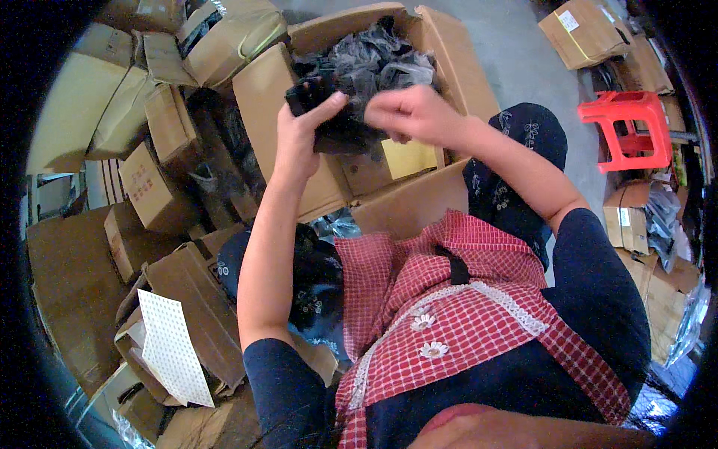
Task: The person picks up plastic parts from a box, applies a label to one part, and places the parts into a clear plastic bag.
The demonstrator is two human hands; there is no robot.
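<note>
My left hand (305, 131) is closed around a black object (303, 96) with a ridged or layered upper edge, its thumb lying across the near side. What kind of thing it is, I cannot make out. To its right, my right hand (415, 112) is raised with the fingers curled in, slightly blurred; anything between its fingertips is hidden. Both hands are over an open cardboard box (460, 71) between my knees. Crumpled black and clear plastic bags (374, 56) fill its far part, and a yellow piece (410, 159) shows at its near side.
Cardboard boxes (161, 187) crowd the left side, some stacked and some open. A sheet with a dotted pattern (173, 348) lies on a box at lower left. A red plastic stool (628, 131) stands at right, among more cartons (583, 34) and plastic wrapping (662, 217).
</note>
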